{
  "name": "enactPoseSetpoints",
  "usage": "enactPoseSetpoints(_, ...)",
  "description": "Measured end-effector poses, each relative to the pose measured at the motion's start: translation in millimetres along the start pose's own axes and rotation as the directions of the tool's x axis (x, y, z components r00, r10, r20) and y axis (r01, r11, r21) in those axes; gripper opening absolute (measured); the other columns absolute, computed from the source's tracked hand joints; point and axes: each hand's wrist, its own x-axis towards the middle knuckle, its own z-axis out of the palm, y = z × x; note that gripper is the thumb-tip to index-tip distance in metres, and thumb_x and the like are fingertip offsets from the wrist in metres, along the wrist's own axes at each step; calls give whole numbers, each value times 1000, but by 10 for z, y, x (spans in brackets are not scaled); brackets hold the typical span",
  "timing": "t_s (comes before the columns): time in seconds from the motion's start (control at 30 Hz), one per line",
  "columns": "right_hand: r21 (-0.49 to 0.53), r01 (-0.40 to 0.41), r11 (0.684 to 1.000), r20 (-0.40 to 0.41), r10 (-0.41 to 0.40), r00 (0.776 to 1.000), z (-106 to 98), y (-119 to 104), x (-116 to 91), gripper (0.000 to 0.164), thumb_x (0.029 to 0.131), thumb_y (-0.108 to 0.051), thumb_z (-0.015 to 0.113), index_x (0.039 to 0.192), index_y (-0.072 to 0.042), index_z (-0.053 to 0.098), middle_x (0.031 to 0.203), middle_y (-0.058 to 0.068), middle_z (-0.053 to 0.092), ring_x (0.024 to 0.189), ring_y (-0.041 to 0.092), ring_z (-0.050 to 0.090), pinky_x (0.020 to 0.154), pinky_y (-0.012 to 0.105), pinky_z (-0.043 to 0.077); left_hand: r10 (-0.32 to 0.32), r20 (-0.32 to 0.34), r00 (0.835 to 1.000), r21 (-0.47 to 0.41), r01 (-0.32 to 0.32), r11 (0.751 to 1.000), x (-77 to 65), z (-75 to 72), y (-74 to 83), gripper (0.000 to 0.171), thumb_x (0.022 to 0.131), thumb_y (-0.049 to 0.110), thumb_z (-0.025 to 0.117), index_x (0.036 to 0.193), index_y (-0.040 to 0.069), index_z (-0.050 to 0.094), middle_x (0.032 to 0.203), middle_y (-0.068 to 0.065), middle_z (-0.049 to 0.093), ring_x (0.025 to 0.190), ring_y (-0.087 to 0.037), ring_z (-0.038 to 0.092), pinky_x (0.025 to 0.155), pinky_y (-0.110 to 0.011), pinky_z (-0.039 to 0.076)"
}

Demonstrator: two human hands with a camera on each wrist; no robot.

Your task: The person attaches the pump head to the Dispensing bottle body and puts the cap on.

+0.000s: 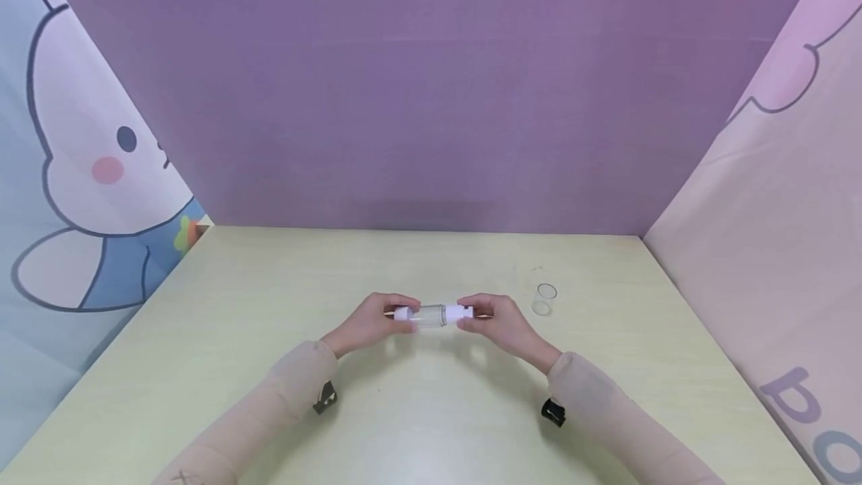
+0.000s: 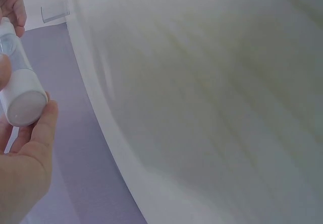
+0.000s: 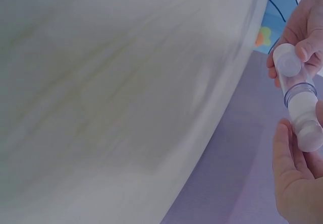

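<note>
Both hands hold a small clear pump bottle (image 1: 429, 316) sideways above the table. My left hand (image 1: 373, 322) grips its white base end, thumb on the near side and fingers on the far side. At the other end, my right hand (image 1: 501, 325) pinches the white pump head (image 3: 304, 110). Between the hands the transparent body shows, with a ring where it meets the white collar. The left wrist view shows the flat round bottom (image 2: 26, 109) of the bottle close to the fingertips.
A clear cylindrical cap (image 1: 544, 300) stands on the pale table (image 1: 431, 410), just beyond and right of my right hand. A purple panel (image 1: 431, 96) closes off the back. Printed cloths hang at the left (image 1: 81, 171) and right (image 1: 774, 245) edges.
</note>
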Motion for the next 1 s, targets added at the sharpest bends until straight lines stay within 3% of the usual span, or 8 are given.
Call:
enactPoseSetpoints(0.17,-11,-10,1000,5,10,1000,-1,7,9,34,81,-11,69,112,0,62,101,15,66,91,20,64,75,26,53,1,2,1000,6,-1,1000,0,-5,4,39,81,16,70,118,7,62,122,-12,58,103,-24,59,81,-32,50)
enactPoseSetpoints(0.73,-11,-17,1000,-8,17,1000,-8,2,-12,34,80,-14,69,112,-2,63,102,13,66,94,24,64,77,29,53,-4,-9,1000,15,5,1000,4,9,13,38,81,13,69,117,6,62,123,-15,57,104,-26,58,82,-35,49)
enactPoseSetpoints(1.0,73,6,997,-5,-6,1000,-11,17,-24,39,79,-9,70,115,3,59,112,19,62,100,31,62,79,30,52,-16,-22,1000,14,17,1000,-8,15,25,36,80,16,71,115,12,64,123,-10,57,103,-24,58,82,-34,49)
